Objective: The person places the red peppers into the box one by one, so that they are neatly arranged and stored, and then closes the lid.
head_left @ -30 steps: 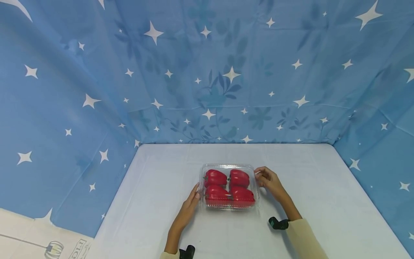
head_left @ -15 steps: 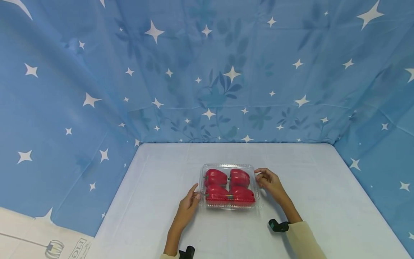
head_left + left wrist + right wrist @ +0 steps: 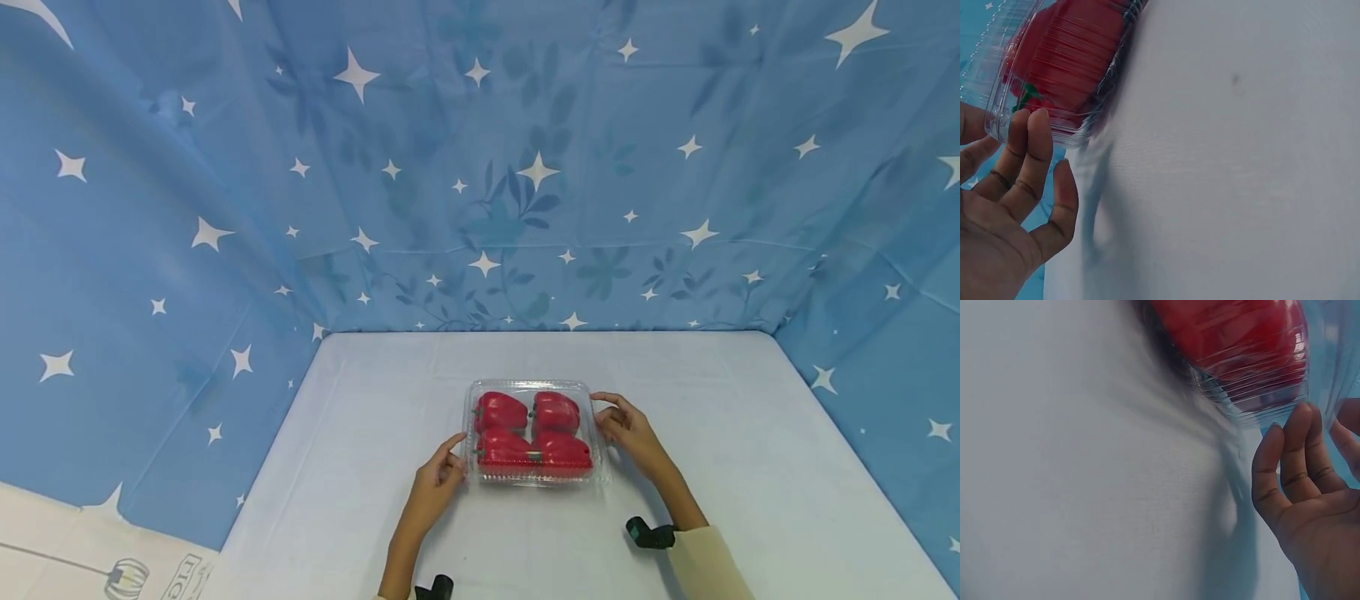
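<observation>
A clear plastic clamshell box (image 3: 529,384) sits on the table with several red bell peppers (image 3: 501,412) inside, green stems showing on some. My left hand (image 3: 435,482) is at the box's left side, fingers loosely bent. In the left wrist view its fingertips (image 3: 1039,119) are right at the box's corner, overlapping the plastic. On the opposite side, my right hand (image 3: 628,432) has its index finger reaching to the box's right edge. The right wrist view shows its fingertips (image 3: 1300,415) against the ribbed lower wall, fingers bent but not wrapped round it.
A white-covered table (image 3: 360,417) carries the box near its middle. Blue curtains (image 3: 495,208) with white stars stand behind and along both sides. A black wrist camera (image 3: 649,533) is strapped at the right sleeve (image 3: 708,562), another (image 3: 435,588) at the left wrist.
My left hand has shifted slightly toward me along the box's left side, its fingers more spread. My right hand has slid slightly toward me. The box stays almost where it was.
</observation>
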`<state>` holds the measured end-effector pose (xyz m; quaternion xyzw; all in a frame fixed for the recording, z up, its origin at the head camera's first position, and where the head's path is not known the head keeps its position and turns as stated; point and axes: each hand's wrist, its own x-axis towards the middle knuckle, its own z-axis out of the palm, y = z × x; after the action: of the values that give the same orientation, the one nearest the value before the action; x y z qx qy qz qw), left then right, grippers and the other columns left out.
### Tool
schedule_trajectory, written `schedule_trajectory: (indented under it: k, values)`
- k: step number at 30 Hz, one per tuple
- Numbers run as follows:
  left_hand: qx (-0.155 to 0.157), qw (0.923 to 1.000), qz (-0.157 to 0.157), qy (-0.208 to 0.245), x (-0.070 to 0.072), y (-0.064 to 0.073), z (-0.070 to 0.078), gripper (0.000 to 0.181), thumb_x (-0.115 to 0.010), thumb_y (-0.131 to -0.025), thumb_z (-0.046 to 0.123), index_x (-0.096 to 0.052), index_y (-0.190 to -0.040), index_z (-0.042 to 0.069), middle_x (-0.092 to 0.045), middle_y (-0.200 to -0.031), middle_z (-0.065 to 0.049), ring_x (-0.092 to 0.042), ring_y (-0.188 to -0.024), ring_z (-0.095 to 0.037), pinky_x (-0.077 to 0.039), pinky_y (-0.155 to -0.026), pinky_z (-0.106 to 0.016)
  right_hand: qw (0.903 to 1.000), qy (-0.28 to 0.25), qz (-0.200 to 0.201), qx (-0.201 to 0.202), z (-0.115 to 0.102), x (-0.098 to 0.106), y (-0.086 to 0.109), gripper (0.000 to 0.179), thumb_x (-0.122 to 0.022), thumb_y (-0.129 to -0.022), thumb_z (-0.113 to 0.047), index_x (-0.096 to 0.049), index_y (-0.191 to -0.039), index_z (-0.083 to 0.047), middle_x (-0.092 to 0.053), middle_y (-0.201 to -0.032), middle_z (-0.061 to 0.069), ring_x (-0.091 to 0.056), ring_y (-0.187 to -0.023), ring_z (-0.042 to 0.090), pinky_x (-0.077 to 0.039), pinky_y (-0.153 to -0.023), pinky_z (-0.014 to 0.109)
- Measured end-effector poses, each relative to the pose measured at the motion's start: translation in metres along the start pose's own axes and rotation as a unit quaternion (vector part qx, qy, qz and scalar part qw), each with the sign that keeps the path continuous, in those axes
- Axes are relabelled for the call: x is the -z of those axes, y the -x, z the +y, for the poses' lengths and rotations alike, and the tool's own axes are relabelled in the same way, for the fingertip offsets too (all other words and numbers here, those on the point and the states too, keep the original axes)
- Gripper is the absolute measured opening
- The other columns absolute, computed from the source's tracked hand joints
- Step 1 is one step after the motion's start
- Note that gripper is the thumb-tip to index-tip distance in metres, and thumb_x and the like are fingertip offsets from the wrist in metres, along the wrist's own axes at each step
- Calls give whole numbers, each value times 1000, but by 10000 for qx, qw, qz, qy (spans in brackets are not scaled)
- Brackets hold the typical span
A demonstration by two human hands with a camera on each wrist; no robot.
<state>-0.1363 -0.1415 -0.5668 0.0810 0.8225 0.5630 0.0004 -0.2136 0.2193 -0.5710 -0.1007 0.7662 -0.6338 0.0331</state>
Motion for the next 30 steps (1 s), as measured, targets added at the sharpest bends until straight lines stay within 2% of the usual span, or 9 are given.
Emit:
schedule_trajectory:
  k: [5, 10, 14, 18, 23, 27, 30]
  values:
    - [152, 9978, -327, 565, 0, 0, 0, 54, -49, -95, -2, -42, -147, 12, -61, -93, -18, -65, -78, -22, -58, -73, -30, 9995, -30, -299, -42, -5, 2, 10, 50, -56, -99, -12, -39, -145, -3, -60, -92, 16, -57, -73, 9, -55, -64, 24]
    - [213, 9960, -376, 778, -2, -1, 0, 55, -50, -95, -1, -40, -148, 10, -60, -94, -20, -63, -77, -19, -58, -72, -30, 9981, -91, -599, 62, -9, 2, 24, 59, -55, -98, -7, -28, -149, 0, -59, -91, 15, -57, -72, 9, -54, -63, 23]
    - [271, 9958, -402, 773, -3, 1, 0, 55, -50, -96, 1, -40, -149, 12, -60, -94, -20, -63, -77, -18, -57, -72, -29, 9952, -159, -932, 233, -11, 6, 36, 62, -53, -97, -2, -21, -150, 5, -60, -91, 14, -57, -73, 8, -53, -63, 23]
    - [247, 9964, -421, 687, -3, 3, -1, 57, -51, -97, 3, -35, -151, 13, -60, -93, -20, -63, -77, -17, -57, -73, -29, 9893, -234, -1437, -21, -13, 10, 46, 68, -52, -97, -4, -14, -153, 0, -61, -91, 7, -59, -75, 6, -56, -68, 26]
    - [253, 9968, -409, 637, -1, 2, -1, 61, -50, -98, 4, -29, -154, 12, -58, -90, -13, -62, -76, -13, -57, -73, -26, 9751, -626, -2115, -207, -15, 12, 50, 77, -50, -96, -2, 0, -156, -5, -60, -89, 5, -65, -81, 12, -60, -76, 38]
    - [271, 9959, -488, 713, 0, 1, 1, 59, -50, -99, 6, -29, -154, 10, -57, -89, -10, -61, -77, -12, -57, -74, -26, 9691, -753, -2339, -210, -15, 12, 51, 81, -49, -97, -1, 7, -155, -7, -62, -88, 13, -70, -82, 23, -60, -77, 43]
    - [231, 9952, -547, 779, 1, 1, 1, 58, -50, -100, 6, -28, -154, 7, -56, -89, -10, -62, -78, -14, -57, -74, -27, 9689, -744, -2350, -229, -14, 11, 52, 82, -49, -97, -1, 8, -155, -8, -62, -88, 16, -70, -82, 25, -60, -75, 42]
